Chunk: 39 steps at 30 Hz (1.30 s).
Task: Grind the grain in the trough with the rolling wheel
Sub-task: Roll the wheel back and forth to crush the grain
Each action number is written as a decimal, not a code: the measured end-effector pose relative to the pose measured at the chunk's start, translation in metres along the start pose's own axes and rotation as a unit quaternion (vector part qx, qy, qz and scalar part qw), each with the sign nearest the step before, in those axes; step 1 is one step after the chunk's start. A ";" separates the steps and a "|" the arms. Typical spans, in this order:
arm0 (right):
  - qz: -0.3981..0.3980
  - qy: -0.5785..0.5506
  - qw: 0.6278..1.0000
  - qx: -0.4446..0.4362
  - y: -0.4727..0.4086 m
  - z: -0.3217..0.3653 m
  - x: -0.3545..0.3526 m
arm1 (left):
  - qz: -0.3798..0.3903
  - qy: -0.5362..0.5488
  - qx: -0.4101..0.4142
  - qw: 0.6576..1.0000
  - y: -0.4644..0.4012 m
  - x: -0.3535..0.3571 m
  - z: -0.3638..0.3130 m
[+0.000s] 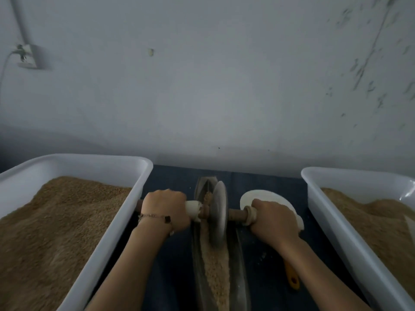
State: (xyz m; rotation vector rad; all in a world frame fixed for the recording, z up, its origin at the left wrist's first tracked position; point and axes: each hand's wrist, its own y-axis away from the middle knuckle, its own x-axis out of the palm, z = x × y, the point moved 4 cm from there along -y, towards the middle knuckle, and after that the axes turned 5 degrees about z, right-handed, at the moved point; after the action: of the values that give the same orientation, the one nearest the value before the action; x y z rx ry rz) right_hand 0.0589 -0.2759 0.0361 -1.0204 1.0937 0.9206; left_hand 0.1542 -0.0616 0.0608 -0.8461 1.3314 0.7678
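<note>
A narrow dark metal trough (pixel 241 277) runs away from me down the middle of the table, holding a strip of tan grain (pixel 215 270). A grey metal rolling wheel (pixel 219 212) stands upright in the trough toward its far end, on a brown axle. My left hand (pixel 166 209) grips the left end of the axle beside a white wrap. My right hand (pixel 272 217) grips the axle's right end next to a pale collar. Both arms reach forward from the bottom of the view.
A white tub (pixel 125 218) full of tan grain sits on the left, and a second white tub (pixel 325 212) of grain on the right. A white plate (pixel 258 196) lies behind my right hand. A yellow-handled tool (pixel 293 277) lies on the dark blue cloth. A grey wall stands behind.
</note>
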 end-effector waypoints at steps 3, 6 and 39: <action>-0.100 0.046 0.993 -0.032 0.046 0.005 -0.006 | -0.142 -0.008 0.056 0.988 0.055 -0.003 -0.014; -0.154 0.050 0.986 -0.036 0.090 0.002 -0.011 | -0.280 -0.018 0.096 0.955 0.100 -0.013 -0.025; -0.112 0.084 0.987 -0.076 0.062 0.002 -0.017 | -0.180 -0.004 0.057 0.982 0.080 0.003 -0.013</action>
State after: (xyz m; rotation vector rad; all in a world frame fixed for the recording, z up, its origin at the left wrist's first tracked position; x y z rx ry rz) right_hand -0.0026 -0.2582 0.0417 -1.3370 1.0332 0.7539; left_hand 0.0786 -0.0332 0.0506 -0.9568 1.1589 0.4071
